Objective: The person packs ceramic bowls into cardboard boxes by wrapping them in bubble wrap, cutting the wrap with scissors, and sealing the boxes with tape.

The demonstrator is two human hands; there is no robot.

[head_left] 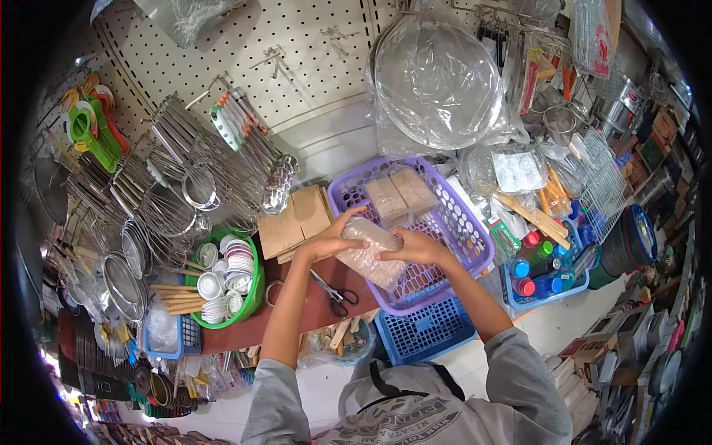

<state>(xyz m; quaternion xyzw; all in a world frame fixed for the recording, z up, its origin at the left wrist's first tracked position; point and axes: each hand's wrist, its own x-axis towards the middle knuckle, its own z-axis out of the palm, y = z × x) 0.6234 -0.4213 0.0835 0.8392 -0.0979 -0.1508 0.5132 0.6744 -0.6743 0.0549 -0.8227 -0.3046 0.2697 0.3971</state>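
Both my hands hold a plastic-wrapped brown package (371, 256) over the front of a purple basket (475, 241). My left hand (334, 239) grips its left end, fingers around the upper edge. On the right end, my right hand (414, 246) is closed with the thumb on top. Two similar wrapped brown packages (401, 196) lie side by side inside the basket, behind the held one. Brown cardboard pieces (295, 221) are left of the basket, and black-handled scissors (337, 295) rest on the reddish shelf in front of them.
A green basket (257, 285) of white cups and a small blue basket (190, 335) stand at the left. Whisks and strainers hang above them. A blue basket (426, 331) sits below the purple one; another (552, 298) with bottles is at the right.
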